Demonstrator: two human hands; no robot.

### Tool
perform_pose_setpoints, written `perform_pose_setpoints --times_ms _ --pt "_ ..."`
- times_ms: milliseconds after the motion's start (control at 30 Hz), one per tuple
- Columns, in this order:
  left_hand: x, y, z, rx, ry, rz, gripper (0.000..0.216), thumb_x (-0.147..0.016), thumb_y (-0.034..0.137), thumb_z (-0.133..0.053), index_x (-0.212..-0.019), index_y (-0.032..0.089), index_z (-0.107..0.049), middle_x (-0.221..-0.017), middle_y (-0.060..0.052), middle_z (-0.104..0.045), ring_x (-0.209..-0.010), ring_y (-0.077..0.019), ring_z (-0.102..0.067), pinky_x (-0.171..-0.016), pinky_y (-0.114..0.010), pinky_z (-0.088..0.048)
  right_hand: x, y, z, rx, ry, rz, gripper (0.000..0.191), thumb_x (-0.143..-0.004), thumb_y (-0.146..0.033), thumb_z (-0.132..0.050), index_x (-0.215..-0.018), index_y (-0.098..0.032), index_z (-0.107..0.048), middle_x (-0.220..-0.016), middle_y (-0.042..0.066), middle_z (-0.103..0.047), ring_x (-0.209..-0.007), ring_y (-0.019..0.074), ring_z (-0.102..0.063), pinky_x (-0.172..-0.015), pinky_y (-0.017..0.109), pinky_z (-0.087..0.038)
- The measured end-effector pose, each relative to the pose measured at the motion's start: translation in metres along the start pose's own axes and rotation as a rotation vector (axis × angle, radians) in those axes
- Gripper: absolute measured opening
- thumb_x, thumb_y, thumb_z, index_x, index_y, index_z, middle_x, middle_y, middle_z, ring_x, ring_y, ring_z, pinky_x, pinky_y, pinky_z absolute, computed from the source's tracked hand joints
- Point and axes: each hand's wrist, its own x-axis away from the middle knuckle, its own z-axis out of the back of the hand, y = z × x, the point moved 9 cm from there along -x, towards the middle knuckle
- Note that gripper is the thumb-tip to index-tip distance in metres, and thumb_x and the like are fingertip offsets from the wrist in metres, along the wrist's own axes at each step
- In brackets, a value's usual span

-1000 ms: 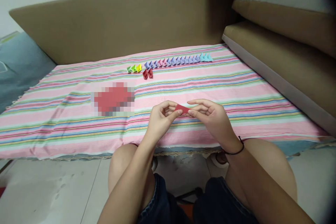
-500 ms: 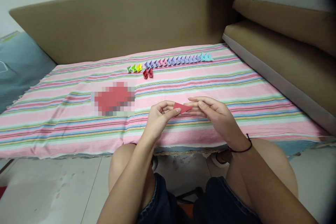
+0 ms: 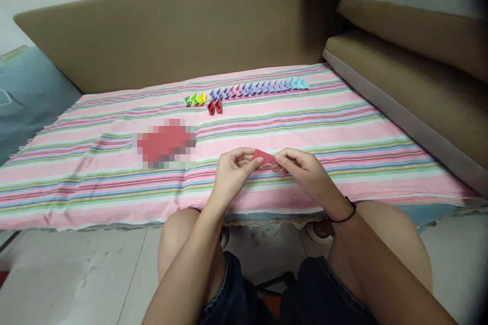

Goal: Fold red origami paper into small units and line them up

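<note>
A small folded red paper [image 3: 264, 156] is held between both hands just above the near part of a striped pink cloth [image 3: 343, 127]. My left hand [image 3: 232, 172] pinches its left end with thumb and fingers. My right hand [image 3: 303, 172] pinches its right tip, fingers curled in. Farther back on the cloth stands a row of small folded paper pieces [image 3: 259, 87] in green, yellow, purple, pink and light blue. Two red folded pieces [image 3: 214, 106] sit just in front of that row.
A blurred-out red patch [image 3: 164, 143] lies on the cloth left of my hands. A tan backrest [image 3: 171, 35] rises behind, tan cushions [image 3: 412, 76] on the right, a grey-blue cushion [image 3: 26, 96] at left. My knees are below the cloth's front edge, over pale floor tiles.
My right hand's fingers, stretched out half a second ago, have curled in and now pinch the paper's right tip. The paper shows as a pointed shape rather than a strip.
</note>
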Motion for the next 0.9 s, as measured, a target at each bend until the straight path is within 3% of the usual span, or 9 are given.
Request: perform_pose_setpoints --times_ms 133,333,500,700,900 --pt "0.000 -0.002 -0.002 -0.051 -0.021 -0.011 0.027 -0.061 0.028 -0.078 -0.082 0.013 -0.071 -0.073 -0.006 -0.072 -0.068 -0.0181 -0.067 -0.066 -0.028 -0.054 -0.001 0.005 -0.008 0.026 -0.045 -0.009 0.024 -0.080 -0.042 -0.060 -0.075 -0.018 -0.062 -0.070 0.002 -0.064 -0.063 0.0141 -0.058 -0.056 0.025 -0.045" --pt "0.001 -0.004 -0.009 -0.061 -0.087 -0.012 0.029 -0.061 0.026 -0.078 -0.086 0.014 -0.072 -0.082 -0.008 -0.074 -0.078 -0.0219 -0.070 -0.078 -0.034 -0.055 0.002 0.002 0.004 0.148 0.106 0.025 0.020 -0.080 -0.035 -0.060 -0.069 -0.019 -0.060 -0.062 0.002 -0.064 -0.059 0.0159 -0.059 -0.054 0.027 -0.046" --pt "0.001 -0.007 -0.005 -0.017 -0.079 0.051 0.024 -0.061 0.024 -0.079 -0.082 0.014 -0.072 -0.078 -0.007 -0.074 -0.075 -0.0209 -0.070 -0.077 -0.033 -0.056 0.001 0.007 0.008 0.122 0.127 -0.026 0.021 -0.077 -0.037 -0.064 -0.070 -0.017 -0.067 -0.060 0.003 -0.066 -0.057 0.0173 -0.063 -0.055 0.029 -0.050" --pt "-0.002 -0.009 -0.003 0.007 -0.068 0.085 0.028 -0.057 0.025 -0.080 -0.081 0.012 -0.072 -0.074 -0.007 -0.073 -0.072 -0.0209 -0.069 -0.076 -0.033 -0.055 -0.004 0.021 0.000 -0.157 -0.003 -0.131 0.029 -0.075 -0.043 -0.066 -0.075 -0.015 -0.070 -0.068 0.006 -0.071 -0.061 0.0163 -0.067 -0.062 0.030 -0.056" --pt "0.001 -0.007 -0.011 -0.053 -0.130 0.069 0.025 -0.064 0.028 -0.076 -0.083 0.012 -0.070 -0.068 -0.005 -0.070 -0.067 -0.0157 -0.066 -0.065 -0.025 -0.052 -0.004 0.020 0.001 -0.067 0.008 -0.107 0.028 -0.076 -0.042 -0.065 -0.072 -0.015 -0.070 -0.062 0.004 -0.068 -0.055 0.0136 -0.063 -0.055 0.025 -0.054"
